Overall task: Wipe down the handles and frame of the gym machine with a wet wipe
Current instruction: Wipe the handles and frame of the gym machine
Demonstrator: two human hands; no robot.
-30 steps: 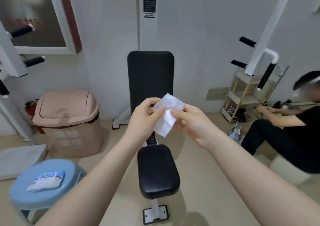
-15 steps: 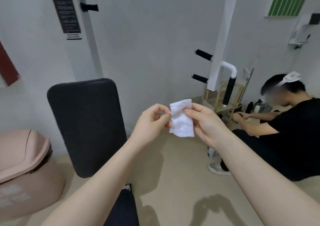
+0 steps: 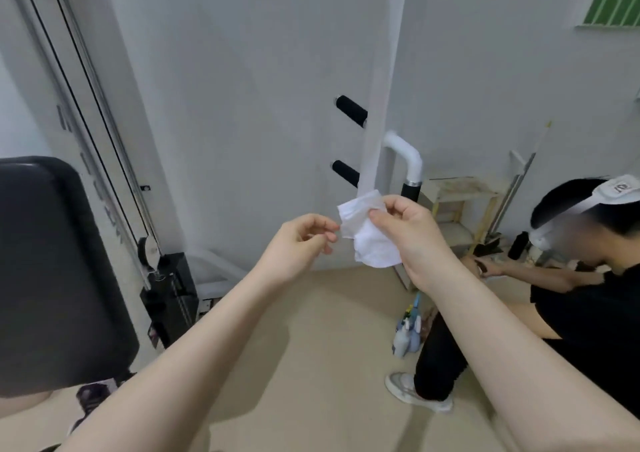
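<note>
Pinching a crumpled white wet wipe, right hand; left hand curled, empty.

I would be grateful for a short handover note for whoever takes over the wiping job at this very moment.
Right hand: pinches the white wet wipe by its upper edge, in the air in front of the chest.
Left hand: fingers curled beside the wipe's left edge; whether they touch it is unclear.
Machine: white upright frame post with black handles stands just behind the wipe; black back pad at left.
Done: wipe in hand.
Left: wipe nothing touches yet, so handles and frame all remain.
</note>
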